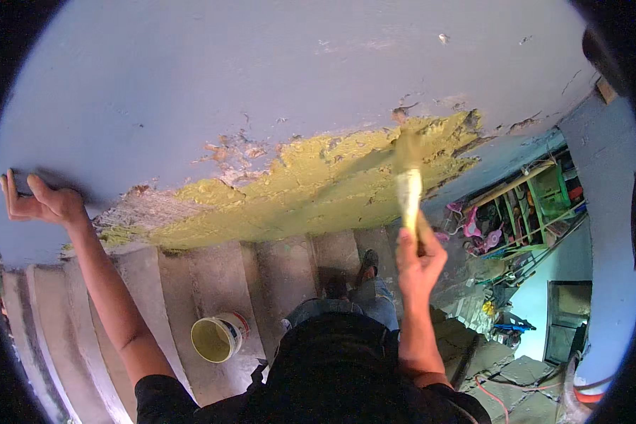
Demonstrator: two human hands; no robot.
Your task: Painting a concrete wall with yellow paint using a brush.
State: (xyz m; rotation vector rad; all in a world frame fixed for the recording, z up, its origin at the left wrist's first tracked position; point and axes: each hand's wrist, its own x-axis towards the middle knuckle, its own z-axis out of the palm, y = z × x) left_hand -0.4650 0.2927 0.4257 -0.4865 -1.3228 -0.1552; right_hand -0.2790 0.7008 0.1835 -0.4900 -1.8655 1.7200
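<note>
My right hand (423, 259) grips the handle of a paintbrush (409, 191). The blurred bristles lie over a rough yellow patch (318, 180) along the lower wall. Bare, crumbling plaster (143, 209) shows at the patch's left end, and chipped spots run along its upper border. Far to the left, my left hand (47, 199) is up at the pale bluish wall (201, 79) with fingers bent and apart, holding nothing. A bucket (217, 339) with yellowish residue inside stands on a step below, between my arms.
Concrete stairs (212, 286) run along the wall's foot, my feet on them. At right, a green rack (535, 196) holds mixed items, with pink objects (477, 230) beside it. Broken slabs (524, 371) and a red hose or cable (493, 395) lie lower right, near a dark-framed door or window (567, 318).
</note>
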